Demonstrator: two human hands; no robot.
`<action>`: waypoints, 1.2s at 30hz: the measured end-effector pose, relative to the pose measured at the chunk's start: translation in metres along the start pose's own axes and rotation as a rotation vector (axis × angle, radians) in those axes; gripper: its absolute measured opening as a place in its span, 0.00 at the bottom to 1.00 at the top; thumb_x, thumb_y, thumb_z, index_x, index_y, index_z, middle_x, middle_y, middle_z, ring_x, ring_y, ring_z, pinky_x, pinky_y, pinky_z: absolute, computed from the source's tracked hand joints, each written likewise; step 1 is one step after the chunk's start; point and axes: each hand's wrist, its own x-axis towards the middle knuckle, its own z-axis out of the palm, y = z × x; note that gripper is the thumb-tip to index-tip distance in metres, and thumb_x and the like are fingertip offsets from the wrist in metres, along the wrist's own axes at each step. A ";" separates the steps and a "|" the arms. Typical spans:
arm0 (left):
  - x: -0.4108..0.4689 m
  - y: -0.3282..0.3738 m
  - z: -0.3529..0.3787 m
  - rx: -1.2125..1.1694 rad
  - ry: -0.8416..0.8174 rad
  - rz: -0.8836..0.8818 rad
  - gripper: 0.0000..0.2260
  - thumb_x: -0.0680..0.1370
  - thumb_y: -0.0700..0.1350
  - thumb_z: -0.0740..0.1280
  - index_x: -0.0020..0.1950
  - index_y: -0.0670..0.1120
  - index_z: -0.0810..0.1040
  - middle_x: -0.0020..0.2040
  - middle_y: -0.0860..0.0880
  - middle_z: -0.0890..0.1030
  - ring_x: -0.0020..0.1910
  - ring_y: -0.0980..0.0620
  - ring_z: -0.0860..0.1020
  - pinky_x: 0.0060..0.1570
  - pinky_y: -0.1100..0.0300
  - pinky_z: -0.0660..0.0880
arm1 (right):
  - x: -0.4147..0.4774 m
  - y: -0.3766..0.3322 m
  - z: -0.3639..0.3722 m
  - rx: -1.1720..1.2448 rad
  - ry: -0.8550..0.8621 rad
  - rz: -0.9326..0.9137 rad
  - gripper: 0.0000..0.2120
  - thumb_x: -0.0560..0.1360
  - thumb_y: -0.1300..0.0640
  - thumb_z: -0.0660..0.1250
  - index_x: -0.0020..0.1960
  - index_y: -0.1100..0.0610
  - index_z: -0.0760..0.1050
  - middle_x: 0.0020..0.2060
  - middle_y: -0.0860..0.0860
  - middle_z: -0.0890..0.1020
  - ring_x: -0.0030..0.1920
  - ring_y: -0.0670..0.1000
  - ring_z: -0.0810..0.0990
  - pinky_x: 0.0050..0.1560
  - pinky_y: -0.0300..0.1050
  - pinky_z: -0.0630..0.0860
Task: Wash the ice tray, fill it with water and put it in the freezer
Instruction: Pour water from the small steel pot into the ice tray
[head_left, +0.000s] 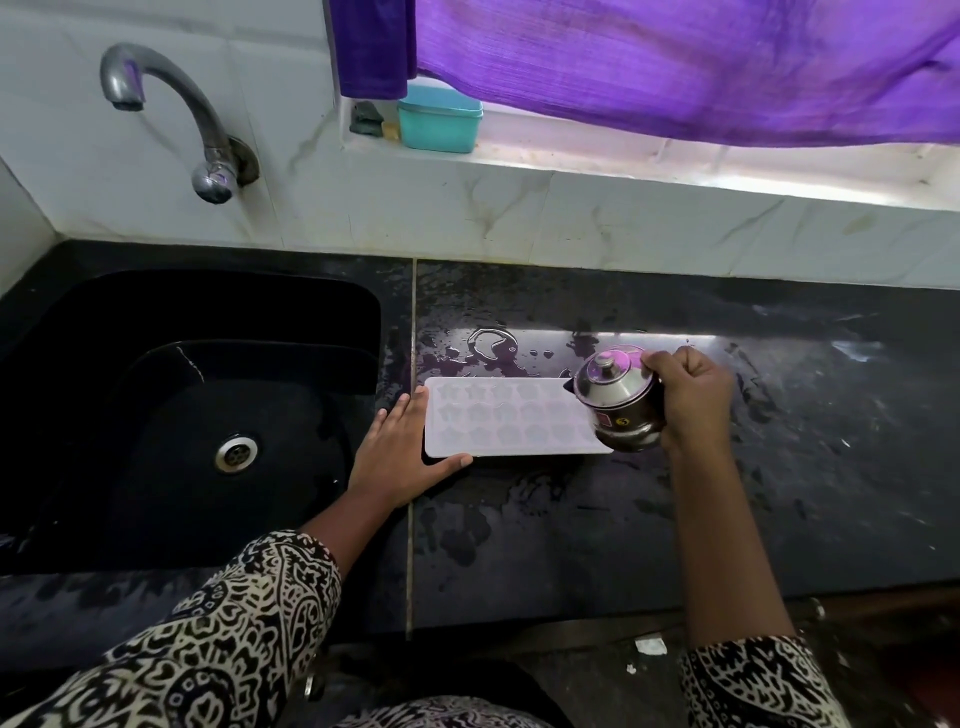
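Head view looks down on a dark, wet counter (571, 545). At the centre of the frame a white ice tray (509, 415) lies flat on it, its long side running left to right, just right of the black sink (182, 415). The left hand (400, 457) lies spread with straight fingers against the tray's left end, thumb touching its near corner. The right hand (691, 400) grips a small lidded steel pot (618, 400), tilted leftward, its short spout over the tray's right end; whether water is pouring cannot be told. A curved tap (171, 114) juts from the tiled wall at the upper left. A teal box (440, 117) sits on the ledge at the top, under a purple curtain (675, 62).
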 end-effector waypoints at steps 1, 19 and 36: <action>0.000 0.000 0.000 -0.001 0.001 -0.002 0.56 0.61 0.82 0.44 0.79 0.47 0.44 0.80 0.51 0.52 0.78 0.53 0.49 0.76 0.54 0.46 | -0.001 0.000 -0.001 -0.026 -0.001 -0.011 0.16 0.69 0.64 0.69 0.28 0.55 0.64 0.20 0.45 0.66 0.23 0.43 0.62 0.25 0.35 0.63; 0.000 0.001 0.000 -0.006 0.015 0.003 0.56 0.62 0.82 0.44 0.79 0.47 0.45 0.79 0.50 0.54 0.78 0.52 0.50 0.75 0.53 0.47 | 0.000 -0.006 0.000 -0.325 -0.047 -0.162 0.18 0.69 0.60 0.70 0.28 0.55 0.63 0.24 0.50 0.66 0.28 0.49 0.65 0.32 0.42 0.66; -0.001 0.000 0.001 -0.012 0.038 0.006 0.52 0.66 0.78 0.52 0.79 0.47 0.45 0.79 0.50 0.55 0.78 0.52 0.51 0.75 0.53 0.47 | 0.008 -0.007 0.003 -0.398 -0.054 -0.200 0.17 0.68 0.59 0.71 0.28 0.54 0.64 0.25 0.51 0.68 0.30 0.50 0.67 0.33 0.45 0.68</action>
